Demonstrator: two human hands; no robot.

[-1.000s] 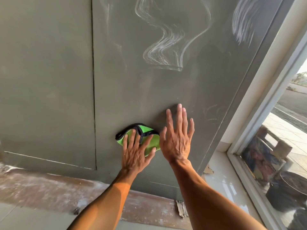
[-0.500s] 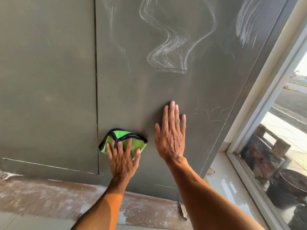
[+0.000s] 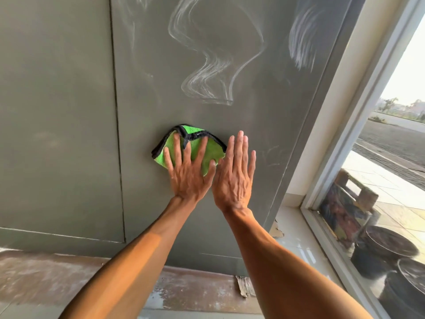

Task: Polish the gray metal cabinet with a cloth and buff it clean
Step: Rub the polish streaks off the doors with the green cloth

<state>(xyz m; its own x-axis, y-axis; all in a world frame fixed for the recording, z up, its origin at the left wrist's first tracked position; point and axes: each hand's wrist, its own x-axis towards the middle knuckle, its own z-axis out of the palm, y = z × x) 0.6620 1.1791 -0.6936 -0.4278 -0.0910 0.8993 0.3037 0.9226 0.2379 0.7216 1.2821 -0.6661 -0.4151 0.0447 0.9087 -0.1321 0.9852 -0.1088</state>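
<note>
Cabinet [image 3: 57,111]: gray; its door seam lies at nine o'clock from the cloth.
Cloth [image 3: 195,149]: green, folded, flat against the panel.
Left hand [image 3: 187,178]: fingers spread, pressing the cloth without pinching it, so the cloth could slide out.
Right hand [image 3: 234,178]: straight fingers on bare metal at three o'clock, likely to leave prints.
Streaks [image 3: 207,84]: white, at twelve o'clock, easily missed.

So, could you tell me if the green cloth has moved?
Yes: the green cloth slid up and right, from the door seam toward the white swirl.
</note>
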